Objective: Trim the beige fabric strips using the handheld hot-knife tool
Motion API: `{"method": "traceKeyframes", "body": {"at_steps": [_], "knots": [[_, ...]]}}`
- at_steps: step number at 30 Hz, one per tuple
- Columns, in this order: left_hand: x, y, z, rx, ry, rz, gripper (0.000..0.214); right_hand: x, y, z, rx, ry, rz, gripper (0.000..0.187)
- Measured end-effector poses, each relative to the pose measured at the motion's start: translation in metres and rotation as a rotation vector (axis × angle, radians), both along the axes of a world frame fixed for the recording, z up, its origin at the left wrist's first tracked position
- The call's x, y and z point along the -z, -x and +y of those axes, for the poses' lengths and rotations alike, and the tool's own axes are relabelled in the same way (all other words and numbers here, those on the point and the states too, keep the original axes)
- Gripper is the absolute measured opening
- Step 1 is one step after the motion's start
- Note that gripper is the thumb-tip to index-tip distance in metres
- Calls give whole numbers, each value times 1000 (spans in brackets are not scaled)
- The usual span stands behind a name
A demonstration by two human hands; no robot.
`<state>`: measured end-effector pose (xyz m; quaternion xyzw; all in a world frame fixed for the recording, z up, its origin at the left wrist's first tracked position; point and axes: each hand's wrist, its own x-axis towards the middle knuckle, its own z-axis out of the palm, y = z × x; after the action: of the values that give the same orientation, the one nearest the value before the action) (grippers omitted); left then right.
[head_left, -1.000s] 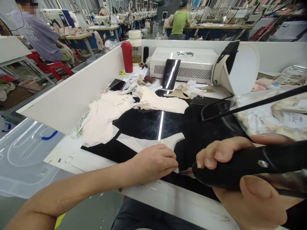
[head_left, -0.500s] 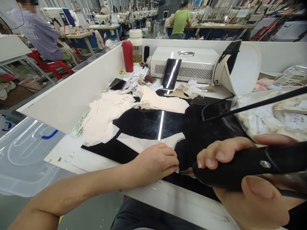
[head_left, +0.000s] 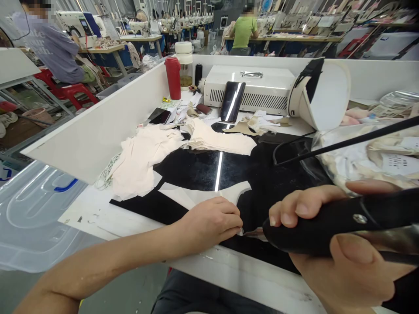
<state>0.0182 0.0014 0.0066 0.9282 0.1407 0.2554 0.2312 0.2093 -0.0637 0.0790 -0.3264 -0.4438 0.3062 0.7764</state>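
Observation:
A pale fabric piece [head_left: 196,196] with curved edges lies flat on the glossy black sheet [head_left: 196,168]. My left hand [head_left: 214,222] rests on its near right end, fingers curled and pressed together on the cloth edge. My right hand [head_left: 340,244] is wrapped round a thick black handheld tool [head_left: 304,233] with a screw in its side. A narrow metal tip [head_left: 257,234] sticks out from the tool and meets the fabric edge beside my left fingertips. Whether the tip touches the cloth I cannot make out.
Behind lie a crumpled cream fabric pile [head_left: 140,159] and a neat fabric stack [head_left: 221,139]. A phone [head_left: 233,101] leans on a white vented box [head_left: 252,83]. A black rod [head_left: 353,141] crosses at right, near a plastic bag of pieces [head_left: 386,152]. A red cup [head_left: 173,78] stands at back left.
The camera view has shifted slightly. Both hands, the tool and the fabric piece stay in nearly the same place.

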Motion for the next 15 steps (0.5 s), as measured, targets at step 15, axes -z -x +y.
{"method": "traceKeyframes", "body": {"at_steps": [15], "knots": [[1, 2, -1, 4, 24, -2, 15, 0, 7, -1, 20, 26, -1, 45]]}}
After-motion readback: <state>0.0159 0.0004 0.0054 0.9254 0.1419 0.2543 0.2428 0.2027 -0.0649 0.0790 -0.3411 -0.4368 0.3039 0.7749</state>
